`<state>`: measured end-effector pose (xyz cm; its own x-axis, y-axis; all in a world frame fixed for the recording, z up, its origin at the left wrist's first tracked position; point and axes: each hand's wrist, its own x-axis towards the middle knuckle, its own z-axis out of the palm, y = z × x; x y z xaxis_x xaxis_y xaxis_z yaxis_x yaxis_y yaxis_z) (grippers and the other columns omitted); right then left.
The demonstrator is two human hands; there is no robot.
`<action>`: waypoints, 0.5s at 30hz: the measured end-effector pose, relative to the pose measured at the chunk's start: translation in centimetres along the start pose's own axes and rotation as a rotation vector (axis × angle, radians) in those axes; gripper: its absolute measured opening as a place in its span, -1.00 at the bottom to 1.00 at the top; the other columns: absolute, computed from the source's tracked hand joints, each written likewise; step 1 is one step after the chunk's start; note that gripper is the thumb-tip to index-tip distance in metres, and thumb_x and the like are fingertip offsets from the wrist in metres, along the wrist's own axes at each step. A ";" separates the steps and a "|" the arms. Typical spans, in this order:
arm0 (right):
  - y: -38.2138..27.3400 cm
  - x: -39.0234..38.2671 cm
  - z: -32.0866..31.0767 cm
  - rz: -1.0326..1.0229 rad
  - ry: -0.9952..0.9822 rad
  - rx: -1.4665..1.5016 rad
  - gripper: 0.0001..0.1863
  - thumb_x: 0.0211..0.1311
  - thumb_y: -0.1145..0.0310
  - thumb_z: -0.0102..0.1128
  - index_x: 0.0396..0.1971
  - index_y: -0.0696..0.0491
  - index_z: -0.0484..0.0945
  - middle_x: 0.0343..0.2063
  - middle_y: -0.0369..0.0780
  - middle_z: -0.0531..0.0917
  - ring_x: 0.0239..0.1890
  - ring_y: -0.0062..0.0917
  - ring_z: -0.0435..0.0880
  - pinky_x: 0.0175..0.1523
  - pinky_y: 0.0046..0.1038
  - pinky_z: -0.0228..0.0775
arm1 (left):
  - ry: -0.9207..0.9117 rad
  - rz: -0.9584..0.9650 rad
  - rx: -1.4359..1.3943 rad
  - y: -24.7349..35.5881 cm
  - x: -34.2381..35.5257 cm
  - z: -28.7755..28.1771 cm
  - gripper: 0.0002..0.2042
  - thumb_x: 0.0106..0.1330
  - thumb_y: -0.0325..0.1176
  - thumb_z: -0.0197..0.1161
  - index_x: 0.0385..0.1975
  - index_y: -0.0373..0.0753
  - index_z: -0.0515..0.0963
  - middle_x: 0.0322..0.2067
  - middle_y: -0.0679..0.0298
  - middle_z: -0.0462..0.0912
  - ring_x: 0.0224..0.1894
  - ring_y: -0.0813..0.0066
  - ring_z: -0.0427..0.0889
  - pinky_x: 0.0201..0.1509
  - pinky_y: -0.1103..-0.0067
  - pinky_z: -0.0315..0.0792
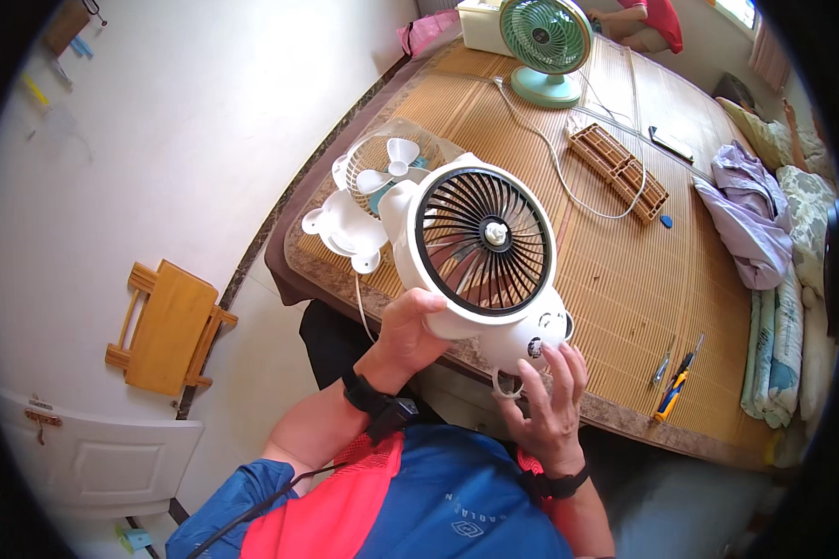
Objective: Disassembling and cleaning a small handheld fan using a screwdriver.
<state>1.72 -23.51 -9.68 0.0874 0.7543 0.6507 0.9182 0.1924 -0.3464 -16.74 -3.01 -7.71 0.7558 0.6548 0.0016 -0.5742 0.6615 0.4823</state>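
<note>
A white desk fan (405, 244) with a black front grille (483, 240) and a rounded base is held tilted over the bed's near edge. It has no blades in front of the grille, and a white hub shows at the grille's centre. My left hand (407, 326) grips the lower left of its white housing. At the base, beside the dark round openings, my right hand (547, 410) has its fingers spread, the tips at the base's surface. Behind the fan lie a white three-bladed fan blade (391, 168), a round front guard (368, 154) and a white bear-shaped cover (347, 228).
A green fan (545, 47) stands at the far side. On the bamboo mat (625, 279) lie a brown slatted rack (620, 172), a white cable (559, 154), screwdrivers (676, 387) and folded cloth (750, 214). A wooden stool (172, 326) stands left; another person (648, 23) is far right.
</note>
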 end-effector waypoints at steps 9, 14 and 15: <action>1.1 -2.3 0.7 0.259 -0.087 0.240 -0.56 0.15 0.44 0.74 0.01 0.14 0.73 -0.28 -0.19 0.76 -0.15 -0.27 0.85 -0.02 -0.26 0.73 | -0.080 0.101 0.044 1.0 0.1 0.5 0.02 0.15 -0.38 0.35 0.73 -0.35 0.12 0.64 -0.10 0.36 0.66 -0.11 0.40 0.79 -0.01 0.25; -0.1 -2.0 1.6 1.010 -0.354 1.177 -0.53 0.41 0.53 0.55 0.25 0.23 0.62 -0.04 -0.11 0.85 -0.05 -0.49 0.87 0.06 -0.41 0.76 | -0.148 0.140 0.047 1.3 -0.3 0.2 0.08 0.10 -0.50 0.37 0.76 -0.35 0.05 0.69 -0.10 0.28 0.71 -0.09 0.32 0.80 0.01 0.22; -0.4 -1.5 1.8 1.119 -0.338 1.406 -0.50 0.44 0.52 0.54 0.30 0.23 0.59 -0.01 -0.08 0.85 -0.08 -0.47 0.87 0.07 -0.40 0.76 | -0.144 0.137 0.043 1.3 -0.5 0.0 0.08 0.10 -0.50 0.37 0.76 -0.35 0.05 0.69 -0.10 0.28 0.71 -0.09 0.32 0.80 0.01 0.22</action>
<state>0.56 -23.62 -11.76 0.1246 0.9299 -0.3460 -0.4946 -0.2441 -0.8341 -17.91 -2.47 -7.09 0.7106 0.6765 0.1933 -0.6631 0.5520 0.5056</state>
